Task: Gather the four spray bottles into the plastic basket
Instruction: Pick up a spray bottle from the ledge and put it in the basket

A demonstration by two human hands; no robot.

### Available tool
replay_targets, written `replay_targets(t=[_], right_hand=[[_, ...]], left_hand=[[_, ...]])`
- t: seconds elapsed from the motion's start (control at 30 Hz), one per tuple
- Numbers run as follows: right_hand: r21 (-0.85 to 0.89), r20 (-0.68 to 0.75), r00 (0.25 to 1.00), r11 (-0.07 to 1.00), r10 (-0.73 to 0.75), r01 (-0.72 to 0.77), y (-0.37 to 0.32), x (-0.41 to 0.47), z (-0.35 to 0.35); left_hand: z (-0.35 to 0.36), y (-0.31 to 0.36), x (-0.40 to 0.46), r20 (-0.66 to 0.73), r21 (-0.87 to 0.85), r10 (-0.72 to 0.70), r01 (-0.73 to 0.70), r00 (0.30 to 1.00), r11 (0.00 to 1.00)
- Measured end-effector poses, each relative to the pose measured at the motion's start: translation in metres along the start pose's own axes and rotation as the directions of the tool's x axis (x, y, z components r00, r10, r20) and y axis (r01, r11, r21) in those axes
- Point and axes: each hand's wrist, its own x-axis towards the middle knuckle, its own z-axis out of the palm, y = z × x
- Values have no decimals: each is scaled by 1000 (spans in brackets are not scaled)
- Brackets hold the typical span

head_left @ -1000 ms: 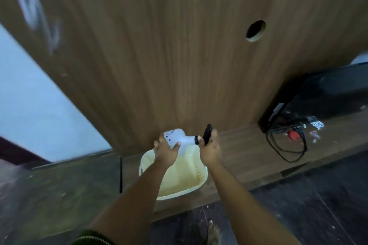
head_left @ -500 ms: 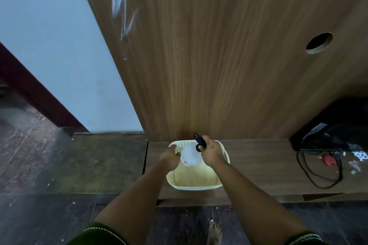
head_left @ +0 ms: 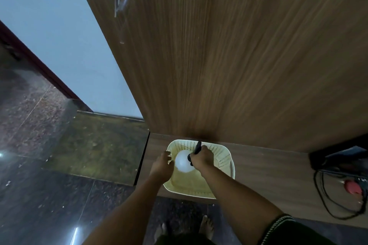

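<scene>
— So how many are in?
— Only one spray bottle (head_left: 184,162) shows, over the plastic basket (head_left: 224,158) at the wooden ledge's (head_left: 268,167) left end. Right hand (head_left: 202,158) grips its trigger head; left hand (head_left: 162,167) loose, open beside it, holding nothing. Three others unseen.

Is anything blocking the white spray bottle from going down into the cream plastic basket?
Nothing visible. The right hand holds the white spray bottle by its black trigger head directly over the cream plastic basket, whose floor looks bare. The left hand rests at the basket's left rim.
</scene>
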Motion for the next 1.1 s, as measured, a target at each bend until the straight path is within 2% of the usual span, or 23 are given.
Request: replay_targets(t=[0.1, 0.23, 0.3, 0.4, 0.47, 0.6, 0.73, 0.97, 1.1], right_hand=[[87, 34, 989, 985, 144, -146, -1, 6, 14], [185, 74, 952, 933, 298, -307, 0, 16, 28], [319, 108, 931, 875, 347, -363, -1, 20, 29], [576, 244, 910, 705, 335, -414, 2, 28, 29], [660, 307, 913, 630, 270, -409, 3, 31, 29], [697, 300, 924, 607, 238, -382, 5, 38, 34], [659, 299, 916, 637, 266, -400, 15, 46, 39], [736, 350, 915, 545, 201, -401, 11, 36, 25], [729, 341, 920, 564, 193, -388, 15, 43, 32]], left_hand=[[-1, -1, 5, 73, 113, 42, -50, 996, 992], [-11, 7, 18, 168, 326, 121, -171, 978, 930], [-14, 15, 24, 208, 353, 146, -214, 967, 911], [-11, 23, 30, 265, 380, 169, -264, 949, 887], [-6, 25, 32, 283, 398, 199, -304, 938, 865], [0, 24, 35, 227, 388, 224, -299, 948, 872], [1, 23, 42, 238, 393, 246, -325, 939, 860], [4, 14, 48, 257, 397, 248, -336, 934, 854], [2, 9, 50, 228, 408, 260, -334, 939, 850]])
